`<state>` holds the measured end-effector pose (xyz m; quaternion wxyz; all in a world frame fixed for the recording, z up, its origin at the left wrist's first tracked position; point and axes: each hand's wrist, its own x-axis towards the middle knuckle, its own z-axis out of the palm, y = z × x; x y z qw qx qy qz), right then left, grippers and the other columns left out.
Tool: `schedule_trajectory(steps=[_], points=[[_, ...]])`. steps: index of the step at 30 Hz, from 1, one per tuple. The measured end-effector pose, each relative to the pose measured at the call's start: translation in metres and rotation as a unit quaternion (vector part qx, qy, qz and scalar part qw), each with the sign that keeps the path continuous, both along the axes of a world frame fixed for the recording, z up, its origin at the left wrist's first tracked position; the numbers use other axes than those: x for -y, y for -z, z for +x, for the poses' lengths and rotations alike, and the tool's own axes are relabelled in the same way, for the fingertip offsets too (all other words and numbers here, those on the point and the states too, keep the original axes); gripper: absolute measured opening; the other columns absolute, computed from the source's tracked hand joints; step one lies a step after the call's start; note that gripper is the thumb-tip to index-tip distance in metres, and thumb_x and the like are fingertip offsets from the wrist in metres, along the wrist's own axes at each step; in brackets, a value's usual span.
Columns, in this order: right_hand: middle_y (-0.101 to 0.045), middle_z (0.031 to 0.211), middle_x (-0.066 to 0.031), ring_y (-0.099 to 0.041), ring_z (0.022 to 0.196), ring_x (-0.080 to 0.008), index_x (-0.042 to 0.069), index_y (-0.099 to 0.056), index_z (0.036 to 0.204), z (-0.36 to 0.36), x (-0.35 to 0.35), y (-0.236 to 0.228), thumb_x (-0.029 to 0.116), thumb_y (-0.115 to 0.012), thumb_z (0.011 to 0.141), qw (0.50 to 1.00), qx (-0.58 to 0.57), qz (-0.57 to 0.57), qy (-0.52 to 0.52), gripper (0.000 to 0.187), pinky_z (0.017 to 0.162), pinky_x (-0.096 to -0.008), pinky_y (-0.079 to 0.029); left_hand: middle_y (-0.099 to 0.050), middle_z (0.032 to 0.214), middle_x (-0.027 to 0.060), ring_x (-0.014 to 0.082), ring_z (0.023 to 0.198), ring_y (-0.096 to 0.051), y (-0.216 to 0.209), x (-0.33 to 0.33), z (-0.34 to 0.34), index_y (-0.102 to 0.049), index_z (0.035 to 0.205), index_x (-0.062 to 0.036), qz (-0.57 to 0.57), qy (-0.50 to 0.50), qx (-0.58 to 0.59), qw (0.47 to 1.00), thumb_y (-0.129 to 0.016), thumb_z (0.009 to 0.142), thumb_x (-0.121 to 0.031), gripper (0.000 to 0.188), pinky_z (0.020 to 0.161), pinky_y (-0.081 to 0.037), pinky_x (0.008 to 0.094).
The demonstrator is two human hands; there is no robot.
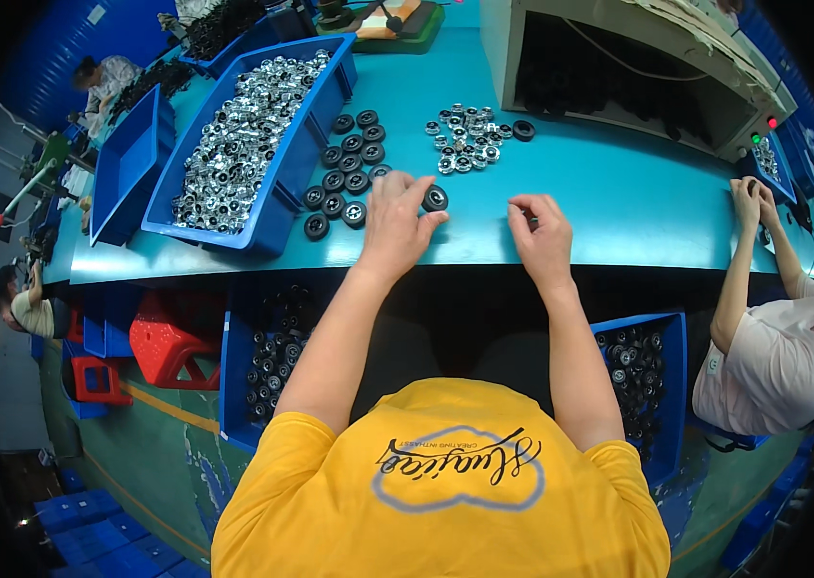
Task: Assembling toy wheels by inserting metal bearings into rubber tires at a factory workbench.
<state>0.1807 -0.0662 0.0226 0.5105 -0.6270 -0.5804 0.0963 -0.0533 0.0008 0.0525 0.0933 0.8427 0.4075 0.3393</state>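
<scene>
My left hand [395,223] is over the table beside a cluster of small black toy-like wheels [351,162] with silver-marked hubs. Between its thumb and index finger sits one black wheel [436,197]; the other fingers reach over the edge of the cluster. To the right, my right hand [543,237] hovers above the table's near edge, fingers curled toward the thumb. A dark spot shows inside its curl, too small to name. Beyond both hands lies a group of shiny silver hubs [465,141], with a single black wheel [523,130] at its right side.
A blue bin [270,197] full of silver hubs stands left, beside another blue bin [133,159]. An open-fronted metal box [513,58] stands far right. Below the table edge are blue bins of black wheels [277,371] [634,366]. A co-worker [768,356] sits right.
</scene>
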Motion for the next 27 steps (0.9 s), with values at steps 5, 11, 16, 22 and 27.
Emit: schedule_trajectory(steps=[5,11,16,22,27], points=[[-0.070,0.094,-0.0073,-0.068,0.074,-0.0152,0.002,-0.075,0.101,0.005,-0.001,0.004,0.010,-0.070,0.093,0.993,-0.100,-0.058,-0.003,0.012,0.069,-0.0289,-0.055,-0.058,0.118,0.0120,0.0326,0.112,-0.053,-0.004,-0.004,-0.018,-0.069,0.128,-0.0080,-0.050,-0.041,-0.101,0.993,-0.088,0.077,-0.022,0.056,0.096,-0.043,0.0447],[-0.071,0.093,-0.0075,-0.068,0.075,-0.0155,0.002,-0.075,0.101,0.003,-0.001,0.001,0.010,-0.071,0.093,0.993,-0.094,-0.071,-0.007,0.012,0.070,-0.0288,-0.055,-0.063,0.115,0.0122,0.0328,0.113,-0.055,0.007,-0.006,-0.027,-0.070,0.123,-0.0090,-0.069,-0.045,-0.064,0.995,-0.089,0.076,-0.023,0.053,0.098,-0.042,0.0455],[-0.071,0.093,-0.0077,-0.068,0.074,-0.0162,0.002,-0.075,0.100,0.002,-0.002,0.003,0.010,-0.071,0.093,0.995,-0.076,-0.064,-0.005,0.012,0.070,-0.0294,-0.055,-0.067,0.107,0.0126,0.0340,0.112,-0.057,0.008,-0.009,-0.023,-0.072,0.115,-0.0067,-0.088,-0.057,-0.040,0.994,-0.080,0.086,-0.017,0.032,0.098,-0.043,0.0476],[-0.071,0.092,-0.0077,-0.068,0.073,-0.0166,0.002,-0.075,0.099,0.002,-0.002,0.002,0.010,-0.071,0.093,0.996,-0.060,-0.066,0.000,0.011,0.070,-0.0299,-0.055,-0.067,0.108,0.0145,0.0351,0.110,-0.057,0.008,-0.016,-0.027,-0.075,0.109,-0.0042,-0.142,-0.088,0.004,0.986,-0.067,0.096,-0.014,0.018,0.095,-0.044,0.0508],[-0.071,0.092,-0.0074,-0.067,0.073,-0.0165,0.003,-0.075,0.099,0.000,-0.001,0.003,0.010,-0.071,0.093,0.996,-0.057,-0.064,0.002,0.011,0.070,-0.0301,-0.055,-0.065,0.105,0.0140,0.0342,0.106,-0.056,0.005,-0.016,-0.032,-0.077,0.103,-0.0041,-0.020,-0.120,-0.144,0.982,-0.067,0.094,-0.016,0.018,0.091,-0.042,0.0480]])
